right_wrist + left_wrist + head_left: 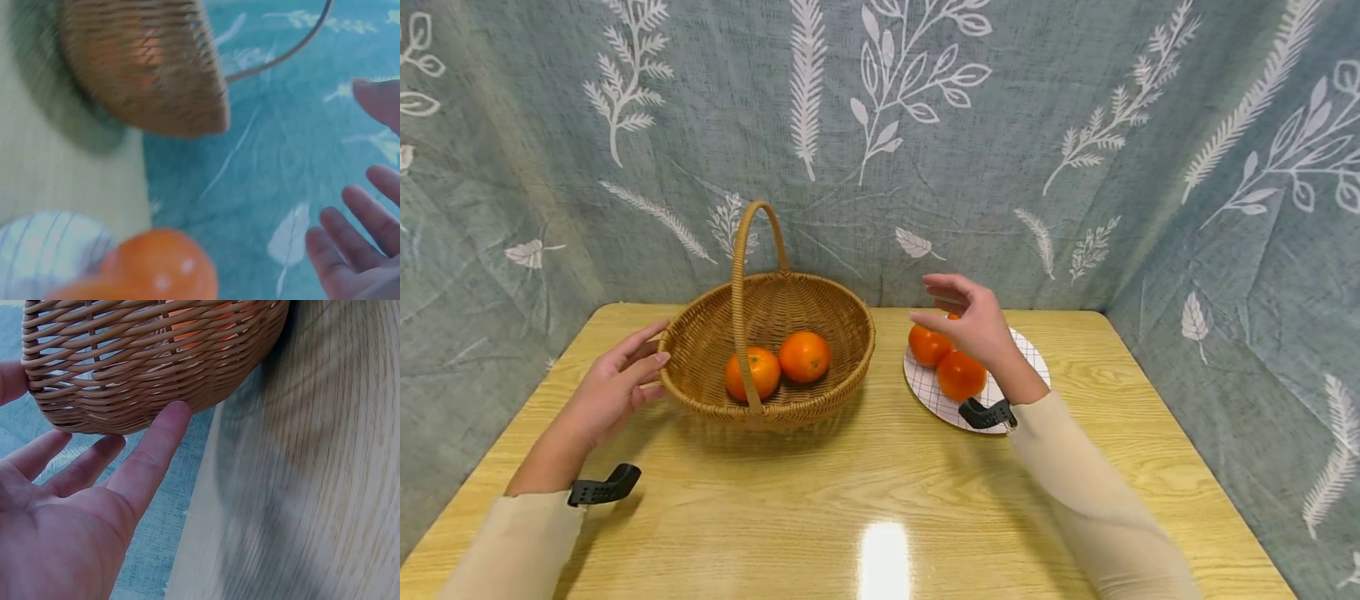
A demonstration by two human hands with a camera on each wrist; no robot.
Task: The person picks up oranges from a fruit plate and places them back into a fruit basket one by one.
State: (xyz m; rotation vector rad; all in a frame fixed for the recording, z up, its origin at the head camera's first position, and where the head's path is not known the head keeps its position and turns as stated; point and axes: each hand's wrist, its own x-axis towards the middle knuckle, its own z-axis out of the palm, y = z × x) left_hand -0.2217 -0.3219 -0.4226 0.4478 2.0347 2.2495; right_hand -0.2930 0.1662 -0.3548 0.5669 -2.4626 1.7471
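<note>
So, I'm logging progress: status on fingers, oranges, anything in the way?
Left fingers touching basket; right fingers empty above plate. Two oranges in basket, more oranges on plate. Handle arches over basket, might obstruct.

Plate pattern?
White plate with a grid of thin dark lines; shows best in the head view.

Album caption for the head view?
Left hand touches a wicker basket holding two oranges; right hand hovers over a plate of orange fruit.
</note>
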